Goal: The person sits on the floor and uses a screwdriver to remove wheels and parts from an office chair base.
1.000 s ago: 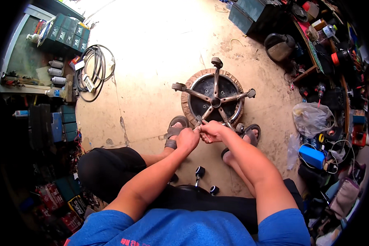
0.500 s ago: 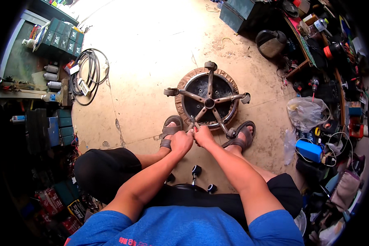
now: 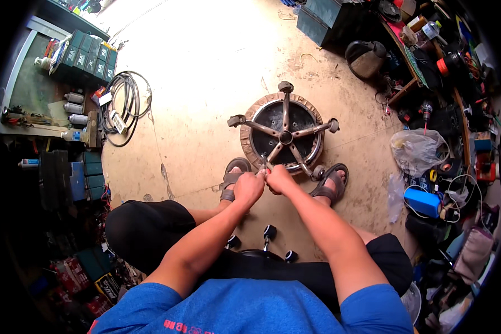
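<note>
An upside-down stool lies on the floor between my feet, its round brown-covered seat (image 3: 251,146) beneath a metal leg base (image 3: 285,138). Casters show on several legs, such as the far caster (image 3: 285,87) and the near-right caster (image 3: 318,172). At the end of the near-left leg, my right hand (image 3: 280,179) is closed round a small red-handled tool (image 3: 268,171) that looks like pliers. My left hand (image 3: 249,187) is closed right beside it, fingertips meeting at the leg's end. Whatever the left fingers pinch is hidden.
Another wheeled base (image 3: 269,232) stands below me, between my legs. A coiled black cable (image 3: 129,108) lies on the floor at left, near stacked green batteries (image 3: 83,58). Along the right, clutter includes a plastic bag (image 3: 414,150) and a blue pack (image 3: 423,202).
Both hands remain together at the near-left leg, with the red-handled pliers held there. The view has shifted slightly, and the leg base appears turned a little.
</note>
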Motion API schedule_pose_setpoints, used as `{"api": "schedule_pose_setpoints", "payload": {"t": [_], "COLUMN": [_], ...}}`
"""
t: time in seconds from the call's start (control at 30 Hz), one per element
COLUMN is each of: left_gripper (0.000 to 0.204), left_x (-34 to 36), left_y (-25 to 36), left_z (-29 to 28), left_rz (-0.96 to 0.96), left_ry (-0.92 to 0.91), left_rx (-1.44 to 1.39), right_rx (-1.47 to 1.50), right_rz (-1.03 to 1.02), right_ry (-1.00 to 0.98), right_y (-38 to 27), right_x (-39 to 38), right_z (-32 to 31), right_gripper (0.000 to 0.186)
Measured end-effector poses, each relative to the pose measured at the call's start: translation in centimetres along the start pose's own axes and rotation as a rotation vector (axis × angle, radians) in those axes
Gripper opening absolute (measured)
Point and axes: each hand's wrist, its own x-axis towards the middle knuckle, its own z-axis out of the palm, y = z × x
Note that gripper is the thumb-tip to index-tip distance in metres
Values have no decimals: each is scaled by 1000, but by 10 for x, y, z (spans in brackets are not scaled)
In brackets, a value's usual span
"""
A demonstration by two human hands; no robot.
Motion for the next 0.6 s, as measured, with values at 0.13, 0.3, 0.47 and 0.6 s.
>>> {"api": "schedule_pose_setpoints", "payload": {"t": [0.13,0.3,0.47,0.6], "left_gripper": [61,61,62,63], "left_x": [6,3,6,3], "left_y": [12,11,0,18], "left_z": [-9,-4,8,0], "left_rz": [-29,-97,-50,37], "left_ry": [-38,-40,1,47], "left_rx": [-16,-5,9,-50], "right_rx": [105,-41,-314,-553], "right_rz": [137,-87,-220,-478], "right_ry": [-140,53,230,518], "right_y": [-18,4,30,52], "right_x": [0,4,22,17], "right_z": [-13,4,15,20], "right_gripper": [20,35,39,41]}}
